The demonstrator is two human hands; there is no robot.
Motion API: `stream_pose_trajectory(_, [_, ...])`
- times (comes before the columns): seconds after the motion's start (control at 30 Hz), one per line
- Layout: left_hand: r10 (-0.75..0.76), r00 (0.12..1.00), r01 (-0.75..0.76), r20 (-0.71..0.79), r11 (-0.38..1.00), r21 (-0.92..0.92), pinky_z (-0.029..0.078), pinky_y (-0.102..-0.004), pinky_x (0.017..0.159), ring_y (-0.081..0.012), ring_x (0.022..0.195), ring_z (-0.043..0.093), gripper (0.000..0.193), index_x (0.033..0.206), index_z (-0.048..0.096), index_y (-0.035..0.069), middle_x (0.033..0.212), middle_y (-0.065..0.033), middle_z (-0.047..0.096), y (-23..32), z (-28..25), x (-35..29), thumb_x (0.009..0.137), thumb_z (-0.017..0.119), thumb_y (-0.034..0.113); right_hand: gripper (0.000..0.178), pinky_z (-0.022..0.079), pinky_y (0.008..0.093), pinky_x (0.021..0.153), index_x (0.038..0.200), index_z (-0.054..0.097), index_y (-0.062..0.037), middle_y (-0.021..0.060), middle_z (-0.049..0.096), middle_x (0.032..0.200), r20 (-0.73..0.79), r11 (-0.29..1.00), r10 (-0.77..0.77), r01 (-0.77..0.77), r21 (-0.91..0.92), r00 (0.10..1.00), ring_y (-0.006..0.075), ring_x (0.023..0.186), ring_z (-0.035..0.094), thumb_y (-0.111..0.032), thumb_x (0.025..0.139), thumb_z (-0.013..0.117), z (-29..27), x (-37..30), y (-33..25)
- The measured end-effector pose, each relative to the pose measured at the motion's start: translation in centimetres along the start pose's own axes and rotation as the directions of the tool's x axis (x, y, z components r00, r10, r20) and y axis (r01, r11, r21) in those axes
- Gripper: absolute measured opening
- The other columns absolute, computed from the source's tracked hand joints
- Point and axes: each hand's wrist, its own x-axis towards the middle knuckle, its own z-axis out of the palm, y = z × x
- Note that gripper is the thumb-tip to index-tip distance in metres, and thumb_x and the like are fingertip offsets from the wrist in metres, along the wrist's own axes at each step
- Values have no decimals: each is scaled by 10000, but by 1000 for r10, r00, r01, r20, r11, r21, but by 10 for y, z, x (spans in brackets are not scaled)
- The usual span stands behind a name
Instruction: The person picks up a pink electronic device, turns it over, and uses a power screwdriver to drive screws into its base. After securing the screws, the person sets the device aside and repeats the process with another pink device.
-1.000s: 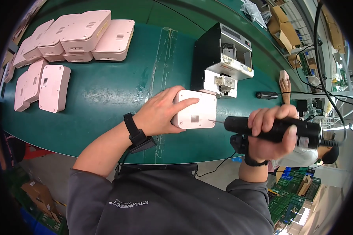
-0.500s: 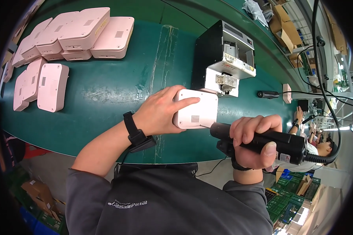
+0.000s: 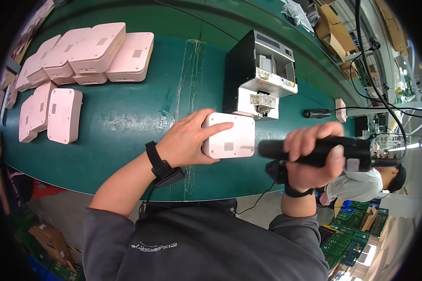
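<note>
Box [image 3: 239, 136], pale and with rounded corners, lies flat on the green tabletop [image 3: 126, 164] in front of the person, its face with vent slots and corner holes turned up. The left hand [image 3: 185, 138] grasps its left end, one finger laid across the upper face. The right hand [image 3: 314, 150] is clenched around a black powered screwdriver [image 3: 356, 147], held level to the right of the box. Its bit, blurred, points at the near right corner; whether it touches cannot be told. A black cable [image 3: 368, 70] runs from the tool's rear and up past the shelving.

Just beyond the box stands a black and silver machine [image 3: 267, 77], so near that it blocks the space behind; contact between them is unclear. To its right lies a black cylindrical tool [image 3: 316, 113], with another pale box [image 3: 341, 110] farther along. Strips of clear tape [image 3: 185, 93] cross the tabletop left of the machine. Well apart at the far left are a pile of similar boxes [image 3: 96, 51] and a nearer overlapping group [image 3: 64, 114]. A co-worker in a dark cap [image 3: 361, 185] sits at the right, above green crates [image 3: 342, 239].
</note>
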Motion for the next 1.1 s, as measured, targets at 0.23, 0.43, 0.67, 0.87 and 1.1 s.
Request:
stream_pose_trajectory(0.23, [25,1000,-25,-10,1000,11,518,-415,945,-322,1139,570,841,1371,551,250,1282,-130,494,-1,3,-3,595,874,265,277,417,350,569,980,511,-71,49,487,674,-158,981,-179,164,-100,971,165,508,456,-344,981,461,-18,54,10])
stream_pose_trajectory(0.43, [17,1000,-17,-8,1000,18,510,-421,958,-333,1146,565,831,1363,556,247,1291,-135,489,-2,4,-5,597,874,266,268,420,351,578,990,516,-72,50,481,672,-142,990,-37,17,-138,989,165,510,454,-334,978,465,-17,55,12])
stream_pose_trajectory(0.67, [17,999,-17,-38,1000,0,509,-424,955,-348,1139,568,812,1355,557,243,1292,-153,484,-6,6,-8,607,870,264,406,465,370,565,1062,463,-45,82,537,712,61,992,3,-10,122,998,196,531,520,-359,899,662,27,4,-15])
stream_pose_trajectory(0.87, [24,997,-26,-67,999,-34,512,-425,944,-359,1130,572,796,1345,565,242,1283,-161,487,-7,8,-7,609,867,254,478,466,358,560,1021,448,-72,55,525,687,217,1000,-2,-1,12,976,182,523,523,-433,839,703,60,-11,-21])
stream_pose_trajectory(1.1, [46,989,-51,-140,998,-27,516,-423,936,-355,1114,585,803,1339,573,244,1256,-161,509,-11,14,-9,590,859,220,471,460,352,547,972,429,-88,47,519,669,169,988,122,-103,-115,978,175,504,518,-450,833,697,80,-20,-6])
